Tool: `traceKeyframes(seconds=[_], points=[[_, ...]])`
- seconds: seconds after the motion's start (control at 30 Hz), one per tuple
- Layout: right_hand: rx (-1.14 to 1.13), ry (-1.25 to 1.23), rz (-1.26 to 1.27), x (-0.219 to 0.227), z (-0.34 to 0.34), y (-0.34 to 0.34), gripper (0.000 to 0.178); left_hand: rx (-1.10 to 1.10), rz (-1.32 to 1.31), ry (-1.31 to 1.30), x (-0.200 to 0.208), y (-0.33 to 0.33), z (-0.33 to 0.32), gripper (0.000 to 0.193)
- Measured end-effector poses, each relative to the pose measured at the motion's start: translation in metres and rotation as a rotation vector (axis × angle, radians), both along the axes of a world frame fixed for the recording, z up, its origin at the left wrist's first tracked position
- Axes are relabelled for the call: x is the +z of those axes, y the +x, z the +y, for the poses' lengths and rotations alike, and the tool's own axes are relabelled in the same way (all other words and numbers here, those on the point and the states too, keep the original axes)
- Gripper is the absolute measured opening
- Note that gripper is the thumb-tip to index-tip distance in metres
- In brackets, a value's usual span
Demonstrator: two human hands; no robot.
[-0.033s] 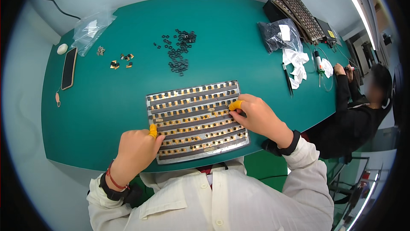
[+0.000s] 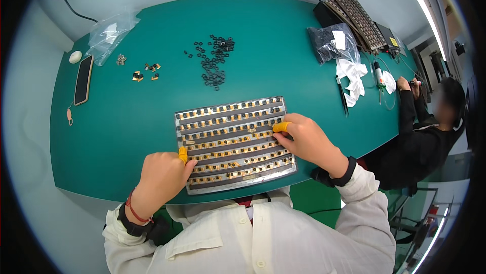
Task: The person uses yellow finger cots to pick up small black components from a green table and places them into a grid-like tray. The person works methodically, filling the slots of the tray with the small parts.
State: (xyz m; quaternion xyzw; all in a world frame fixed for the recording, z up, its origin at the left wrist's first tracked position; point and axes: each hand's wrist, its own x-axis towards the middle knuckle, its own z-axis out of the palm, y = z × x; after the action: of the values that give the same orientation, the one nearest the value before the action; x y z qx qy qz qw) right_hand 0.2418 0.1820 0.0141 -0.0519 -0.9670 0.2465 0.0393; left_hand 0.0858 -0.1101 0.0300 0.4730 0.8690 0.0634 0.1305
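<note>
A flat metal tray [image 2: 230, 185] lies near the table's front edge, slightly tilted. Its rows hold many small black square parts with gold-coloured tabs, between dark grey strips. My left hand [image 2: 161, 175] is closed at the tray's left edge, its thumb and yellow-cotted forefinger against the rim. Over the right end of the middle rows, my right hand [image 2: 314, 142] is closed in a pinch, with a yellow cot on its forefinger. Whatever lies between those fingertips is too small or hidden to make out.
Loose black square frames [image 2: 213, 64] lie beyond the tray. To the left are gold-tabbed pieces [image 2: 137, 76], a phone [image 2: 83, 80] and a clear bag [image 2: 109, 36]. Tweezers [image 2: 342, 95], crumpled paper [image 2: 354, 74] and a bag of black parts [image 2: 331, 43] lie right, near another person [image 2: 422, 137].
</note>
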Motion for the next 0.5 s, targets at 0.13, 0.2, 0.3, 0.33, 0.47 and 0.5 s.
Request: traceKeyframes(seconds=[0.13, 0.2, 0.3, 0.33, 0.47, 0.5], points=[[-0.037, 0.131, -0.052, 0.006, -0.017, 0.008, 0.029, 0.010, -0.165, -0.112, 0.013, -0.030, 0.009, 0.036], [-0.026, 0.182, -0.086, 0.005, -0.022, 0.011, 0.036, 0.051, -0.240, 0.072, 0.015, -0.045, 0.018, 0.030], [0.033, 0.220, -0.159, 0.003, -0.022, 0.007, 0.038, 0.092, -0.273, 0.331, 0.015, -0.066, 0.044, 0.026], [0.030, 0.197, -0.205, 0.007, -0.021, 0.004, 0.038, 0.089, -0.281, 0.401, 0.004, -0.074, 0.053, 0.026], [0.080, 0.033, -0.292, 0.023, -0.004, -0.012, 0.037, 0.099, -0.282, 0.475, -0.024, -0.091, 0.093, 0.027], [0.105, -0.027, -0.287, 0.027, 0.003, -0.016, 0.037, 0.096, -0.236, 0.482, -0.030, -0.090, 0.101, 0.027]])
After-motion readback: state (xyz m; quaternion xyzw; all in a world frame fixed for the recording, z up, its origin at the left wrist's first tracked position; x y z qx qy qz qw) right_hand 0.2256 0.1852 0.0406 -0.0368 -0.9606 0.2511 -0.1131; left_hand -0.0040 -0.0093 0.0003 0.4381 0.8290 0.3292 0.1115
